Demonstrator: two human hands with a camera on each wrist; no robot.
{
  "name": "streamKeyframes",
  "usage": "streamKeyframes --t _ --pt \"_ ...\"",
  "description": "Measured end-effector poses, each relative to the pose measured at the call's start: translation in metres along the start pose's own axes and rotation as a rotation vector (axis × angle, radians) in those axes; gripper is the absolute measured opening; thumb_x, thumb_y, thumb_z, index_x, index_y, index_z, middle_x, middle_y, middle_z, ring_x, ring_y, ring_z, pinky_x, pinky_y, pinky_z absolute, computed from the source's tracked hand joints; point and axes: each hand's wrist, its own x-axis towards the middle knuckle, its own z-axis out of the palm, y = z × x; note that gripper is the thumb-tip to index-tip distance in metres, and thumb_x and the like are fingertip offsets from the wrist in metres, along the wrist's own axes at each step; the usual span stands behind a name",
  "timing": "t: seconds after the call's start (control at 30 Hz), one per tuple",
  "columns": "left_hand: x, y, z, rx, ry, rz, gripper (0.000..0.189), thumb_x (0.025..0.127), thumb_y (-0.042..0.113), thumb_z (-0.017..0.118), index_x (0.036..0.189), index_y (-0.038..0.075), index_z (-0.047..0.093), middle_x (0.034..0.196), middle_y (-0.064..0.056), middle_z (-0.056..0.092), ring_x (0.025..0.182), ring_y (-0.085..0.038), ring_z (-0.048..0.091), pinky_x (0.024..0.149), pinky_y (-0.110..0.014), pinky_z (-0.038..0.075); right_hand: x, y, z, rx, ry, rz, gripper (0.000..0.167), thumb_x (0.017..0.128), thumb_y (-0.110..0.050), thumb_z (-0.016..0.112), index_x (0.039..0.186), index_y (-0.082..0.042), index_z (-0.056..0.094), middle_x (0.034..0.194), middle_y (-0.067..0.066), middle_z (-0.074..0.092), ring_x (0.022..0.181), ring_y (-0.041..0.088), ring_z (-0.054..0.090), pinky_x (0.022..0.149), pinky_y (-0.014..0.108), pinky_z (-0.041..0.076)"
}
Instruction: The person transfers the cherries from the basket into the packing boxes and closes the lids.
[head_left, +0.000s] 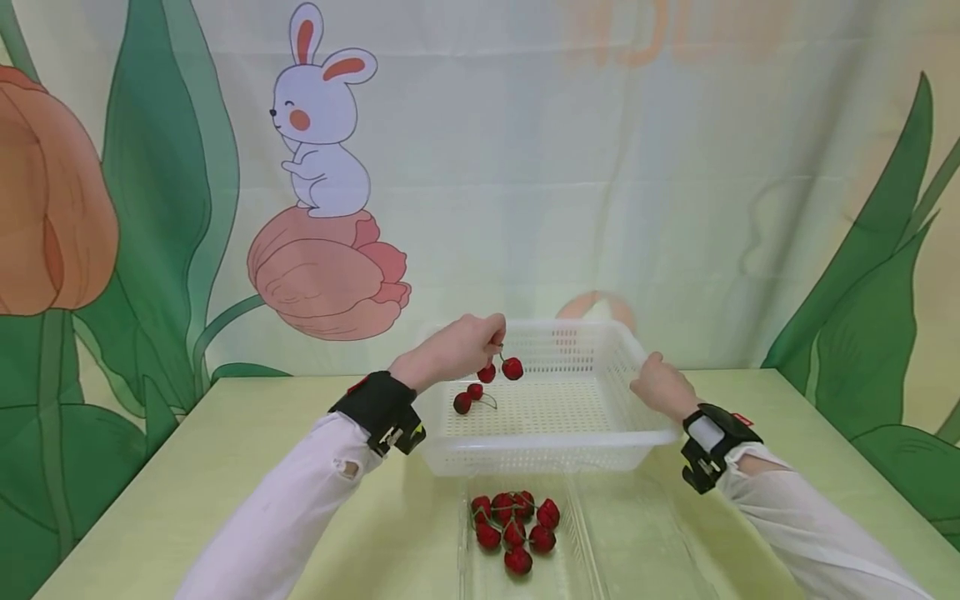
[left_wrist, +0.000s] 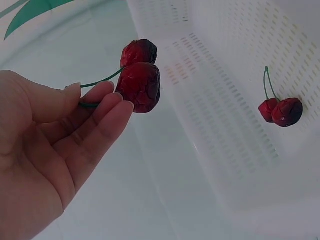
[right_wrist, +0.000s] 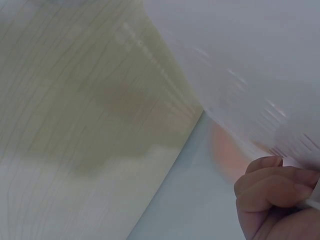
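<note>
My left hand (head_left: 461,348) pinches the green stems of a pair of dark red cherries (left_wrist: 140,85), which hang above the left part of a white plastic basket (head_left: 547,439). Inside that basket lies another joined pair of cherries (left_wrist: 282,111), near its left side. At the basket's right end, my right hand (head_left: 663,387) grips the rim, fingers curled over it in the right wrist view (right_wrist: 275,195). In front of the basket stands a clear plastic tray (head_left: 585,533), with several cherries (head_left: 514,533) bunched in its left compartment.
Under everything is a pale yellow-green table (head_left: 285,450) with a wood-like grain. Behind its far edge hangs a curtain (head_left: 487,167) printed with a rabbit and tulips. The clear tray's right compartment (head_left: 637,533) shows the tabletop through it.
</note>
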Motion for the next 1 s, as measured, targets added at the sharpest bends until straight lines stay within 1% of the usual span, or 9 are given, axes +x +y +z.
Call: streamKeyframes --t 0.17,0.37,0.47,0.57,0.63,0.7,0.73,0.87,1.0 --pt "-0.005 0.002 0.004 -0.010 0.016 0.017 0.004 0.105 0.000 0.048 0.102 0.002 0.051 0.080 -0.005 0.046 0.066 -0.015 0.038 0.064 -0.024 0.031 0.000 0.001 0.001 0.001 0.008 -0.014 0.033 0.099 -0.010 0.055 0.101 0.017 0.037 0.073 0.014 0.046 0.063 0.024 0.051 0.057 0.032 0.042" --pt "-0.013 0.006 0.006 -0.044 0.031 0.035 0.005 0.105 0.001 0.049 0.101 0.003 0.051 0.081 -0.006 0.049 0.065 -0.014 0.040 0.062 -0.024 0.031 0.003 0.002 0.002 0.021 -0.014 0.011 0.035 0.098 -0.012 0.057 0.104 0.017 0.038 0.074 0.014 0.048 0.064 0.024 0.052 0.057 0.033 0.043" --pt "-0.016 0.006 0.006 -0.059 0.039 0.042 0.006 0.105 0.000 0.049 0.099 0.003 0.051 0.081 -0.007 0.050 0.066 -0.015 0.041 0.063 -0.025 0.032 0.014 0.013 0.007 0.028 -0.020 0.010 0.037 0.098 -0.013 0.058 0.107 0.017 0.039 0.076 0.016 0.050 0.065 0.025 0.054 0.058 0.034 0.046" --pt "-0.019 0.004 0.008 -0.069 0.049 0.049 0.007 0.104 -0.001 0.049 0.098 0.003 0.050 0.081 -0.007 0.051 0.067 -0.015 0.043 0.064 -0.025 0.033 0.033 0.032 0.020 0.030 0.000 -0.021 0.038 0.098 -0.016 0.058 0.108 0.015 0.038 0.075 0.015 0.050 0.062 0.024 0.052 0.057 0.034 0.045" --pt "-0.021 0.003 0.009 -0.075 0.056 0.052 0.008 0.104 -0.002 0.048 0.098 0.003 0.051 0.081 -0.008 0.052 0.067 -0.015 0.044 0.064 -0.025 0.034 0.036 0.035 0.023 0.033 0.003 -0.027 0.039 0.098 -0.017 0.058 0.108 0.015 0.038 0.075 0.015 0.050 0.062 0.024 0.052 0.056 0.034 0.044" --pt "-0.022 0.002 0.010 -0.095 0.056 0.051 0.009 0.103 -0.003 0.047 0.098 0.003 0.051 0.081 -0.008 0.053 0.066 -0.015 0.044 0.063 -0.025 0.035 0.032 0.031 0.021 0.035 0.004 -0.028 0.039 0.098 -0.017 0.058 0.107 0.016 0.038 0.074 0.014 0.049 0.062 0.024 0.051 0.056 0.034 0.044" --pt "-0.023 0.002 0.010 -0.106 0.055 0.048 0.009 0.103 -0.003 0.047 0.098 0.003 0.051 0.080 -0.008 0.053 0.065 -0.014 0.044 0.062 -0.025 0.035 0.023 0.021 0.014 0.033 -0.016 -0.002 0.038 0.099 -0.015 0.058 0.107 0.016 0.038 0.076 0.015 0.050 0.064 0.025 0.053 0.058 0.035 0.045" --pt "-0.027 0.003 0.012 -0.142 0.048 0.041 0.008 0.104 -0.002 0.048 0.098 0.003 0.051 0.078 -0.006 0.051 0.063 -0.014 0.044 0.061 -0.025 0.035 0.002 0.003 0.001 0.016 -0.008 -0.012 0.034 0.099 -0.011 0.055 0.102 0.017 0.037 0.074 0.013 0.046 0.064 0.024 0.050 0.057 0.032 0.042" --pt "-0.032 0.005 0.013 -0.154 0.051 0.055 0.010 0.104 -0.002 0.047 0.097 0.005 0.050 0.077 -0.006 0.052 0.063 -0.013 0.046 0.062 -0.024 0.037 -0.003 -0.003 -0.003 0.022 -0.006 -0.011 0.033 0.098 -0.010 0.055 0.102 0.017 0.037 0.074 0.014 0.046 0.064 0.024 0.051 0.058 0.031 0.042"
